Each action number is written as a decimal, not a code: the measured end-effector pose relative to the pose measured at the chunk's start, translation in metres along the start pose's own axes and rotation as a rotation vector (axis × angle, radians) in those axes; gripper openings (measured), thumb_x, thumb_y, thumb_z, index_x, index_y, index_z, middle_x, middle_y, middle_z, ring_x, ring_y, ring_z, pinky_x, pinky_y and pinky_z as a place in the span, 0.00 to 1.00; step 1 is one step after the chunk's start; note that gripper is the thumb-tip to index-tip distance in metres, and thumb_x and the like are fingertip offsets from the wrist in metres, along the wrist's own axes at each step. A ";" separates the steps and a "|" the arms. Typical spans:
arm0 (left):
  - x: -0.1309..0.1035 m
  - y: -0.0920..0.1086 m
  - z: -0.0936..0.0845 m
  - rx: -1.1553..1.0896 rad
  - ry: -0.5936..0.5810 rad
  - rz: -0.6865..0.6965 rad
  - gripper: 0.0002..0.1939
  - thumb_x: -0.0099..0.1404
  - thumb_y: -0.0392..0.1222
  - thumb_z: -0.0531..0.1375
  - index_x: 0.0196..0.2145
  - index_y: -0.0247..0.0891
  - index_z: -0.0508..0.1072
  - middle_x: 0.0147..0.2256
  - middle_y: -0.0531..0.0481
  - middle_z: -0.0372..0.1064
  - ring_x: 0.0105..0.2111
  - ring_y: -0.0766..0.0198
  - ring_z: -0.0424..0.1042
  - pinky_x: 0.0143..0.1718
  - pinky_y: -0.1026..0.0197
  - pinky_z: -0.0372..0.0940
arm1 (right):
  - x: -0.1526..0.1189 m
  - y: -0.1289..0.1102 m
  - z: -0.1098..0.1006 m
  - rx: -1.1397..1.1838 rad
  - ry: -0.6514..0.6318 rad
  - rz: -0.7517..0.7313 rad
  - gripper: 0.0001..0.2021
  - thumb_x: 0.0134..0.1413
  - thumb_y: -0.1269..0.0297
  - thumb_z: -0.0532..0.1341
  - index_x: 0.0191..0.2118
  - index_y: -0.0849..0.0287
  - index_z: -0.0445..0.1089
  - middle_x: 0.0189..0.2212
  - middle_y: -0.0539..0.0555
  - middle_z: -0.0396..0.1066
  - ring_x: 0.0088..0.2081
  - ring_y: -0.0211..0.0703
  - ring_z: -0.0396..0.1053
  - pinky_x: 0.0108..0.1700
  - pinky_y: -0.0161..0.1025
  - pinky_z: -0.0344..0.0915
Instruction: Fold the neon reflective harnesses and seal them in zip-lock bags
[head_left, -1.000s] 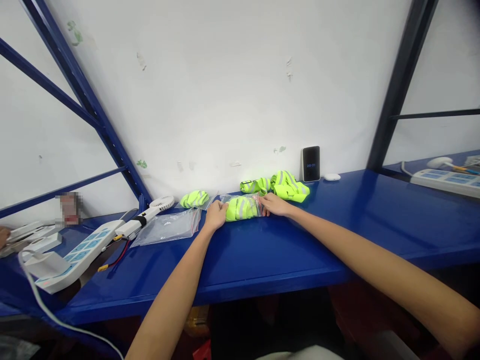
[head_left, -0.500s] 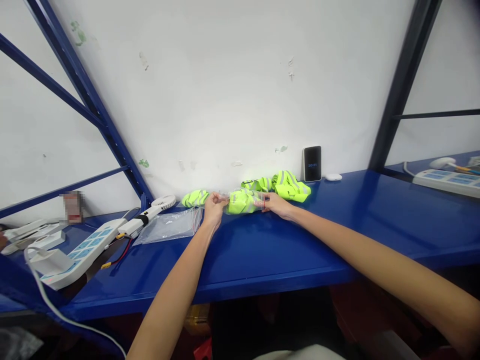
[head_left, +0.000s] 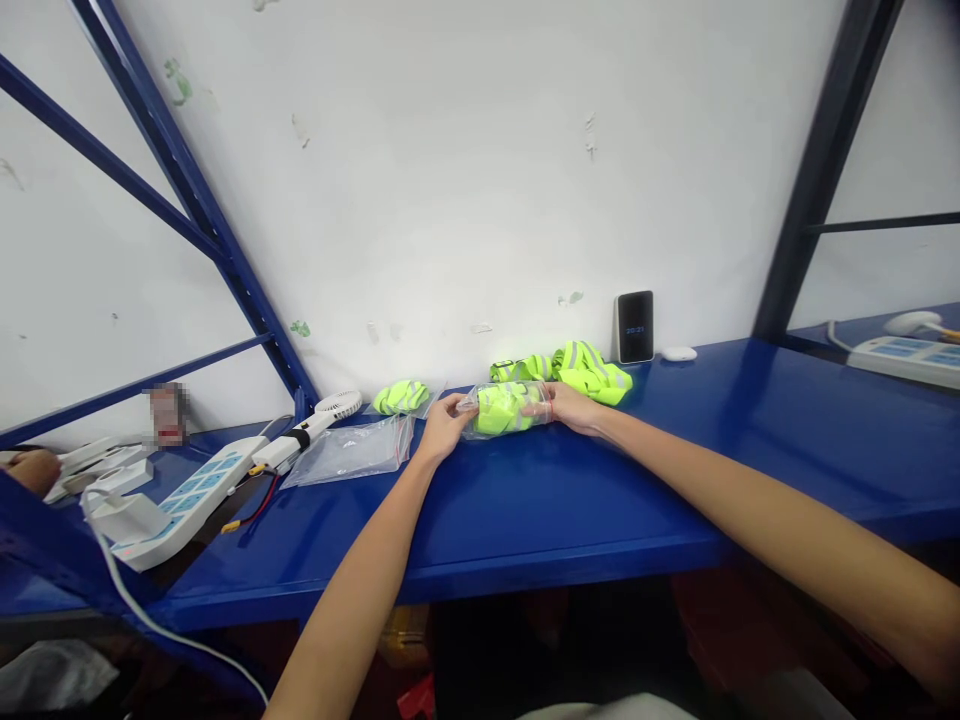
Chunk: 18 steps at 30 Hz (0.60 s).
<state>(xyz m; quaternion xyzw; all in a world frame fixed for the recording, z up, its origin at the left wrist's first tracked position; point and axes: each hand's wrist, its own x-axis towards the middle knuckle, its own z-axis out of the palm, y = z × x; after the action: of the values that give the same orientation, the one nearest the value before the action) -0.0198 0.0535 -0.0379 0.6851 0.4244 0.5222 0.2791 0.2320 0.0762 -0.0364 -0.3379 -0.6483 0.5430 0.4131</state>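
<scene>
A clear plastic bag (head_left: 471, 426) with a bundled fluorescent yellow-green reflective vest (head_left: 504, 408) in it lies across the blue table. At the bag's left end, my left hand (head_left: 445, 425) pinches the plastic. My right hand (head_left: 567, 408) grips the right end by the red zip line, its fingertips showing through the film; whether they are inside or behind it I cannot tell. Behind it, more reflective vests (head_left: 589, 372) lie loosely heaped against the wall. Left of my left hand are another bundled vest (head_left: 402, 397) and flat clear bags (head_left: 349, 452).
At the left stand a white handheld fan (head_left: 339, 404), a power strip (head_left: 196, 490) and a red-black cable (head_left: 259, 505). A clock display (head_left: 635, 327) and a small white case (head_left: 679, 354) are at the back right. Another person's hand (head_left: 31, 470) shows far left.
My right fingers have gone further over the bag's right end and now show through the plastic. My left hand keeps its pinch. The view has shifted slightly.
</scene>
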 end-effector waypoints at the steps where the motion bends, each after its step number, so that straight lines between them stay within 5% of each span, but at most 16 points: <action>1: 0.000 0.003 0.002 0.063 0.053 0.043 0.11 0.57 0.44 0.62 0.35 0.35 0.76 0.35 0.47 0.76 0.37 0.57 0.74 0.43 0.56 0.67 | 0.000 0.000 0.002 0.015 0.049 -0.007 0.22 0.32 0.61 0.76 0.37 0.62 0.73 0.30 0.53 0.76 0.32 0.42 0.72 0.37 0.40 0.71; 7: -0.001 0.023 0.016 0.295 0.509 0.296 0.13 0.67 0.43 0.53 0.40 0.37 0.76 0.41 0.44 0.72 0.46 0.57 0.71 0.50 0.57 0.64 | 0.001 -0.009 0.014 0.222 0.205 -0.072 0.25 0.34 0.64 0.75 0.43 0.57 0.71 0.41 0.53 0.75 0.39 0.44 0.73 0.41 0.41 0.73; 11: -0.001 0.025 0.018 0.243 0.557 0.270 0.18 0.72 0.50 0.49 0.45 0.37 0.73 0.44 0.44 0.74 0.45 0.58 0.72 0.50 0.58 0.64 | -0.001 -0.016 0.015 0.266 0.220 -0.119 0.23 0.34 0.61 0.75 0.38 0.58 0.68 0.43 0.52 0.72 0.40 0.42 0.71 0.39 0.39 0.72; 18: -0.004 0.030 0.016 0.300 0.574 0.218 0.20 0.73 0.51 0.45 0.49 0.39 0.70 0.31 0.50 0.71 0.30 0.62 0.70 0.39 0.61 0.64 | -0.003 -0.026 0.020 0.325 0.224 -0.173 0.25 0.33 0.59 0.76 0.35 0.57 0.64 0.37 0.50 0.69 0.38 0.39 0.68 0.34 0.34 0.66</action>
<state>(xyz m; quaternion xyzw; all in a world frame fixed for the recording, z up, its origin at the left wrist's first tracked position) 0.0035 0.0365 -0.0202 0.5851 0.4818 0.6522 -0.0130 0.2158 0.0605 -0.0130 -0.2683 -0.5290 0.5618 0.5766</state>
